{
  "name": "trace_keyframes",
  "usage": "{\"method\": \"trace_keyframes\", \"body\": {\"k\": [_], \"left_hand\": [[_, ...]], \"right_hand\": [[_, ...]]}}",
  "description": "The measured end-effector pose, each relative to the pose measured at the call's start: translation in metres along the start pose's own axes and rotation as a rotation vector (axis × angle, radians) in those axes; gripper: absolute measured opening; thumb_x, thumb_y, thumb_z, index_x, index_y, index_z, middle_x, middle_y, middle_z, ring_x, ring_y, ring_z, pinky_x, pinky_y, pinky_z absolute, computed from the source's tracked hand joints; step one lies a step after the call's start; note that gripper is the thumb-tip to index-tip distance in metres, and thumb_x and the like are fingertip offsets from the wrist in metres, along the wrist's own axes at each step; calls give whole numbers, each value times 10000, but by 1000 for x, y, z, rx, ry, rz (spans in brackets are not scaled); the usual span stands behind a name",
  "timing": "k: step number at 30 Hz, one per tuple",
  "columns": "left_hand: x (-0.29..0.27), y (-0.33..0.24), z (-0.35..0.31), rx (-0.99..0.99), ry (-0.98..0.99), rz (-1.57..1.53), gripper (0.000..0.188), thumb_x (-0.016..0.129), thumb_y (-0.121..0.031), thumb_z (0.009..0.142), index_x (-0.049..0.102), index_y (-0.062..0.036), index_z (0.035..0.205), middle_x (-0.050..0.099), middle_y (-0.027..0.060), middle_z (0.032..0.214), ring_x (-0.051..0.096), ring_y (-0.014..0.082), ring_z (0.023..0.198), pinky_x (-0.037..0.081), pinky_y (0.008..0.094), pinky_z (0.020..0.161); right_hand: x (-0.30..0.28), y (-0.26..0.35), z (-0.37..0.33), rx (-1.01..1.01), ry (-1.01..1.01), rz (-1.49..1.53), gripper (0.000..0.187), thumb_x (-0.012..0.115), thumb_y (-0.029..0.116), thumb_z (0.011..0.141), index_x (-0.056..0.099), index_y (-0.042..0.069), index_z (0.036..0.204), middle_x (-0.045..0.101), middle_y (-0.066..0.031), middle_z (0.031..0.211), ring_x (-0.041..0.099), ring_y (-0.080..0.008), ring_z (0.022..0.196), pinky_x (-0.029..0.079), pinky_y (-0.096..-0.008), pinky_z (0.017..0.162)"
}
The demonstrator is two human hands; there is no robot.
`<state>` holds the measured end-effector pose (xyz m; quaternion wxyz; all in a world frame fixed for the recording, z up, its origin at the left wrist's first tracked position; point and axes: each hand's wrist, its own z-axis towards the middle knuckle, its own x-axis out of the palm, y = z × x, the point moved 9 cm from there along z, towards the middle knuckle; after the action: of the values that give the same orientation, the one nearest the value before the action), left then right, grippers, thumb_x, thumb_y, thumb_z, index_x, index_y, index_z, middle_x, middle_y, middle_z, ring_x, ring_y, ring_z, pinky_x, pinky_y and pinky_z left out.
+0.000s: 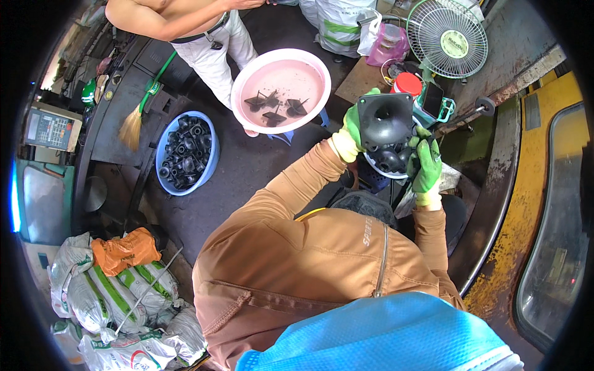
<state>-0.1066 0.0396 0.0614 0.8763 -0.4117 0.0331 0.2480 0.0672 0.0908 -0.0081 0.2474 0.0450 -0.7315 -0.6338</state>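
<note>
My left hand (pixel 350 128), in a yellow-green glove, grips a black funnel-shaped part (pixel 385 112) by its edge. The part has a square flange with a round hollow in its middle, and this flange faces up. Beneath it stands a pale basin (pixel 396 175) filled with similar black parts (pixel 388 161). Over the basin's right side, my right hand (pixel 427 166), also gloved, has its fingers curled. Something dark shows at those fingers, but its shape is too hidden to name.
A pink basin (pixel 318 68) holding several black parts stands ahead, beside another person (pixel 213 43). At left is a blue basin (pixel 215 151) full of black parts. A fan (pixel 448 40), a red-lidded container (pixel 407 84) and a yellow machine (pixel 513 247) stand right; sacks (pixel 117 297) lie lower left.
</note>
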Motion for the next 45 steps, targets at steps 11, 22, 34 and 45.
{"method": "trace_keyframes", "body": {"k": [11, 22, 34, 45], "left_hand": [[13, 84, -43, -577, -377, -1190, 415, 489, -339, 941, 591, -3, 1162, 637, 166, 1186, 649, 300, 999, 532, 415, 892], [-64, 103, -37, -715, -305, -424, 373, 675, -186, 883, 603, -7, 1202, 614, 9, 908, 566, 92, 779, 457, 216, 690], [-195, 256, 71, -690, -971, -1178, 886, 613, -568, 832, 207, -193, 1525, 64, 173, 1598, -33, 412, 1470, 142, 754, 1056], [-177, 280, 63, -274, -426, -343, 274, 608, -240, 790, 605, -105, 1028, 642, 49, 941, 605, 190, 760, 519, 307, 593]], "right_hand": [[34, 6, 10, -225, -51, -320, 221, 710, 90, 858, 660, 21, 1061, 661, -14, 908, 592, -88, 757, 482, -251, 659], [-1, 6, 7, -14, -210, 86, 207, 648, 149, 902, 642, 56, 1087, 591, 34, 706, 447, -36, 465, 321, -179, 411], [-69, -4, 3, 65, -357, -13, 104, 640, 151, 914, 629, 108, 1008, 527, 78, 696, 433, -21, 509, 308, -176, 439], [-147, -67, 43, 29, -423, -545, 221, 707, 264, 859, 668, 108, 1011, 487, 63, 650, 393, -50, 529, 289, -245, 468]]}}
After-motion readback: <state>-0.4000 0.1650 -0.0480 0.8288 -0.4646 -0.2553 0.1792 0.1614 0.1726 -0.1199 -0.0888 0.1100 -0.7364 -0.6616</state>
